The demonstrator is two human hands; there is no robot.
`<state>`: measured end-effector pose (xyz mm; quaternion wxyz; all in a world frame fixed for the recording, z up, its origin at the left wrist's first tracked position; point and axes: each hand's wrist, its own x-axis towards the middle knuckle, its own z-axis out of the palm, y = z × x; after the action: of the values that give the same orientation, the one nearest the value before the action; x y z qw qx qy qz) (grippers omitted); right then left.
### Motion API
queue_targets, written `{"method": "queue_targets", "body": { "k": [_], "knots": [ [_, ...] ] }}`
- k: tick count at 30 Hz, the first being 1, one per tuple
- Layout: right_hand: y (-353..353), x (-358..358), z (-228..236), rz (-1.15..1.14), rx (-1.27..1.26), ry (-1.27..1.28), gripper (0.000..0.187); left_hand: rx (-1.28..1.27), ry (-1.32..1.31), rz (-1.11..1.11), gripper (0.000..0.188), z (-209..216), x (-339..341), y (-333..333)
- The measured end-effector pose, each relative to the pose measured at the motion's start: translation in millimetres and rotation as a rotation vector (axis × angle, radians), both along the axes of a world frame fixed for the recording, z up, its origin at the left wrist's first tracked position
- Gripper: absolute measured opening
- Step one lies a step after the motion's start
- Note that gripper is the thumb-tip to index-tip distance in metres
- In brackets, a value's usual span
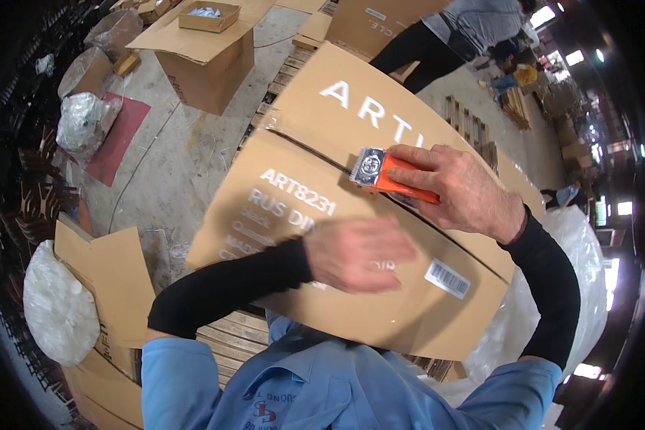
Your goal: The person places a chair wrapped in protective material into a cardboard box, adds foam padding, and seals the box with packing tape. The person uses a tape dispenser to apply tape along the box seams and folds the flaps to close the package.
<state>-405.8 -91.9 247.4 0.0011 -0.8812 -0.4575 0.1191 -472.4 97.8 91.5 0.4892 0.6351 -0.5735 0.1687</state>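
Note:
A large brown carton (pixel 380 312) with white print lies in front of me, and a dark gap runs slantwise between its two top flaps. My right hand (pixel 466 188) is closed around an orange tape dispenser (pixel 370 169) with a metal head, held at that gap. Whether tape runs from it onto the cardboard I cannot tell. Over the near flap, my left hand (pixel 362 254) is stretched out flat with nothing in it, somewhat blurred. Its height above the cardboard is unclear. To the right of it a white barcode label (pixel 447 278) sits on the carton.
Wooden pallet slats (pixel 233 337) show under the carton. At the back left, a small open box (pixel 209 17) stands on another carton (pixel 211 75). Bagged plastic (pixel 86 127) and an open carton (pixel 118 269) are at left, clear plastic wrap (pixel 570 251) at right. Another person (pixel 455 32) stands beyond.

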Motion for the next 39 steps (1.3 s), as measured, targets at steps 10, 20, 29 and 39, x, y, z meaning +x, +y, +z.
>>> {"method": "queue_targets", "body": {
  "k": [10,20,29,39],
  "knots": [
    [-175,-68,-36,-0.053,0.182,-0.036,0.044,0.785,0.047,0.686,0.078,-21,23,5],
    [-309,-109,-54,-0.046,0.288,-0.033,0.04,0.966,-0.01,0.582,0.077,-6,-20,-131],
    [-390,-152,-48,-0.087,0.271,0.005,0.035,0.945,-0.043,0.346,0.077,-1,-58,-237],
    [-454,-180,-62,-0.114,0.318,-0.014,0.052,1.019,-0.07,0.236,0.073,5,-69,-279]
  ]
}}
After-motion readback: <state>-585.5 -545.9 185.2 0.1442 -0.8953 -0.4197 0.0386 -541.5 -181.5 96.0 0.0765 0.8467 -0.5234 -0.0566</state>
